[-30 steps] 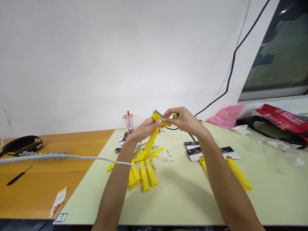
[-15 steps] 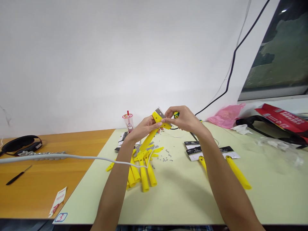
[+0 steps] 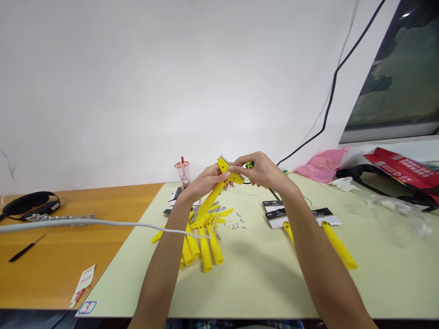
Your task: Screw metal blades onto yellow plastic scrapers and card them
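**Both hands at a yellow scraper (image 3: 211, 200), mid-frame**

Left hand (image 3: 205, 183): is gripping the scraper near its neck, thumb lying over the yellow plastic. Right hand (image 3: 259, 168): is pinching the right part of the scraper's head between thumb and fingers. Its curled fingers are also holding a green-and-yellow handle (image 3: 250, 164); what that belongs to, I am not managing to see.

The scraper is sitting at the center of the frame, raised above the pale green table (image 3: 254, 288) and tilting, its grip slanting down to the left. A silvery strip (image 3: 225, 159) is showing along the head's upper edge.

Below, left of center: yellow handles (image 3: 206, 251) are lying in an overlapping heap. Small metal bits (image 3: 236, 226) are scattering just right of them.

Farther out: a clear cup (image 3: 183, 173) with a red straw is standing behind the left hand. Black-and-white cards (image 3: 277, 219) are lying right of center. A pink bag (image 3: 322, 167) is slumping at mid-right. At lower left, a black-handled tool (image 3: 24, 251) is resting on the wooden table (image 3: 113, 205).
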`<move>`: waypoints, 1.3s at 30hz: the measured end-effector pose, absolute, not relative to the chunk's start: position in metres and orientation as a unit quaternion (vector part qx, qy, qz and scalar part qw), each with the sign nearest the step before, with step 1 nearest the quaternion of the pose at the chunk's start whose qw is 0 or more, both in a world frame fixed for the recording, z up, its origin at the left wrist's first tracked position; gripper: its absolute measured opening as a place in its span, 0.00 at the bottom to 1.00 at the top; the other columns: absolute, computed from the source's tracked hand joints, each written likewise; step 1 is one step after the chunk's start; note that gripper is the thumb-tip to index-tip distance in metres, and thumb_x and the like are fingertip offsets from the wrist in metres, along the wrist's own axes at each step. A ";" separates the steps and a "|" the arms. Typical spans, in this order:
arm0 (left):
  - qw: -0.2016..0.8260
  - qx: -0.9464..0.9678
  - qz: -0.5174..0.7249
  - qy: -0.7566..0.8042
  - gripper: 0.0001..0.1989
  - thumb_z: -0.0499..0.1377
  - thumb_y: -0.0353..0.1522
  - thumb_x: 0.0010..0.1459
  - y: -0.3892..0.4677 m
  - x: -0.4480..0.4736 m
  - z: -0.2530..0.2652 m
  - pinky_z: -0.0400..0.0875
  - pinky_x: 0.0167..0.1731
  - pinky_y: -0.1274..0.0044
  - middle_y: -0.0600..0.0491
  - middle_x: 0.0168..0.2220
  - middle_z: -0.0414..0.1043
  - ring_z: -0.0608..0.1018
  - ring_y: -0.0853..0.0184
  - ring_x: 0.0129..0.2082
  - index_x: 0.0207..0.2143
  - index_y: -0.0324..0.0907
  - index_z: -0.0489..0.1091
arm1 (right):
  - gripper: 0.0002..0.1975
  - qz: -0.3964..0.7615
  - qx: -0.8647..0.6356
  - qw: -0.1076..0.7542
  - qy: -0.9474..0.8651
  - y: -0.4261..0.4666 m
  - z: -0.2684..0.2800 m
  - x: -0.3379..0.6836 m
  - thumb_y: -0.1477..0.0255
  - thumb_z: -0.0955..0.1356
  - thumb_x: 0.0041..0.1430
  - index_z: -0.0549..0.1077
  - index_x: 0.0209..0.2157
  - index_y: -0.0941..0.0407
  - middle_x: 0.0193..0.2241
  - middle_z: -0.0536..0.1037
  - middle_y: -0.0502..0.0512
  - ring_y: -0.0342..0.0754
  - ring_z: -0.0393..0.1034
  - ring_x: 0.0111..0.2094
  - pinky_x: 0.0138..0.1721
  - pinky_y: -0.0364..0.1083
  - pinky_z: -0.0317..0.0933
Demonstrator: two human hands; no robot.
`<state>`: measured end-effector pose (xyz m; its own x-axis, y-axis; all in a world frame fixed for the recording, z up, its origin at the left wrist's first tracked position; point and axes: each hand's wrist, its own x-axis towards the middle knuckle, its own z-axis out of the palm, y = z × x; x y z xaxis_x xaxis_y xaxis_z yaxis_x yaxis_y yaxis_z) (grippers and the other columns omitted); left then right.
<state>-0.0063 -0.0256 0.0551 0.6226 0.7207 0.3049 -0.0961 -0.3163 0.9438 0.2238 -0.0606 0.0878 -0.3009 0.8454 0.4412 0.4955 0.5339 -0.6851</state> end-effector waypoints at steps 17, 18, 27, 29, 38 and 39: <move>0.472 0.758 0.377 0.244 0.24 0.73 0.45 0.63 -0.026 -0.007 0.053 0.78 0.47 0.66 0.40 0.56 0.81 0.83 0.55 0.49 0.54 0.40 0.78 | 0.17 0.189 -0.436 0.362 -0.802 -0.059 0.087 0.223 0.57 0.71 0.71 0.85 0.35 0.53 0.29 0.81 0.54 0.44 0.65 0.22 0.26 0.48 0.59; 0.461 0.763 0.378 0.250 0.24 0.74 0.42 0.62 -0.026 -0.009 0.055 0.77 0.49 0.67 0.41 0.57 0.80 0.83 0.55 0.50 0.55 0.41 0.77 | 0.17 0.184 -0.437 0.360 -0.804 -0.058 0.087 0.223 0.57 0.71 0.71 0.85 0.34 0.54 0.29 0.81 0.54 0.44 0.65 0.22 0.26 0.48 0.59; 0.267 0.652 0.697 0.130 0.19 0.60 0.24 0.51 -0.020 -0.041 0.071 0.74 0.38 0.70 0.55 0.16 0.62 0.75 0.66 0.27 0.12 0.44 0.61 | 0.17 0.131 -0.456 0.356 -0.805 -0.057 0.091 0.235 0.59 0.71 0.71 0.85 0.36 0.55 0.30 0.82 0.55 0.43 0.64 0.22 0.24 0.47 0.55; 0.272 0.650 0.704 0.094 0.23 0.61 0.25 0.52 -0.024 -0.044 0.073 0.71 0.32 0.69 0.55 0.12 0.54 0.70 0.66 0.21 0.09 0.45 0.56 | 0.16 0.136 -0.462 0.356 -0.801 -0.058 0.091 0.236 0.60 0.71 0.71 0.86 0.37 0.56 0.31 0.83 0.55 0.43 0.64 0.22 0.24 0.47 0.56; 0.163 0.827 0.488 0.227 0.19 0.51 0.35 0.72 -0.045 -0.029 0.079 0.74 0.58 0.62 0.45 0.50 0.83 0.81 0.55 0.54 0.43 0.44 0.84 | 0.16 0.135 -0.449 0.347 -0.812 -0.057 0.088 0.227 0.59 0.72 0.71 0.85 0.34 0.56 0.26 0.80 0.53 0.42 0.62 0.21 0.25 0.47 0.55; 0.138 0.831 0.483 0.240 0.19 0.51 0.37 0.75 -0.044 -0.026 0.077 0.74 0.58 0.62 0.45 0.53 0.82 0.81 0.55 0.56 0.46 0.44 0.83 | 0.16 0.135 -0.446 0.351 -0.812 -0.056 0.087 0.227 0.59 0.72 0.71 0.85 0.34 0.56 0.26 0.80 0.54 0.42 0.62 0.21 0.25 0.47 0.55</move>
<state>-0.0265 -0.0444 0.0774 0.4181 0.5319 0.7364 0.2644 -0.8468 0.4616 0.2267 -0.0563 0.0868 -0.3566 0.8191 0.4494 0.6291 0.5661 -0.5326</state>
